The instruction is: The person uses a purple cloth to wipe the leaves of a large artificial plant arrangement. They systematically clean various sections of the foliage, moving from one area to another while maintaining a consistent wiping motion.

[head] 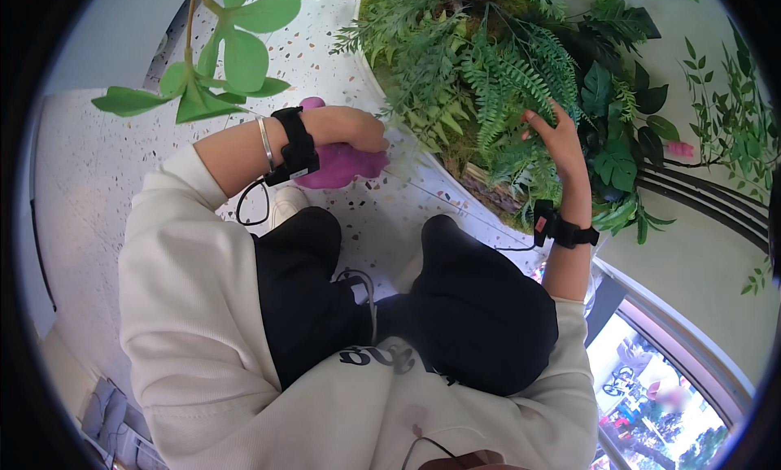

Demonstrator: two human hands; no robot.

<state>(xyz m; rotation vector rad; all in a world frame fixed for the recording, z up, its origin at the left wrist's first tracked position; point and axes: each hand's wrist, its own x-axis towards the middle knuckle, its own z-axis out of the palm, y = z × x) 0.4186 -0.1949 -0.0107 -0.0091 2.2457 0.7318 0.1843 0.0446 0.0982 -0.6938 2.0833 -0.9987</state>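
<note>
My left hand [360, 131] is bent down over a bunched purple cloth [341, 168] above the terrazzo floor, its fingers curled on it and partly hidden. A silver bangle [265, 143] and a black strapped device [297, 146] are on that forearm. At the right, my right hand [556, 137] reaches in among green fern fronds [506, 82], thumb and forefinger spread apart against the leaves. No object shows between these fingers. The ferns grow out of a mossy planting bed [390, 18] with a pale curved edge. Another black device [558, 226] is strapped to my right wrist.
Broad green leaves [244, 58] hang on a stem at the upper left. Dark branches [701, 195] and leafy sprigs [741, 134] run along the pale wall at right. A window [659, 390] is at lower right, grey items [107, 409] at lower left. Thin cables hang from both wrist devices.
</note>
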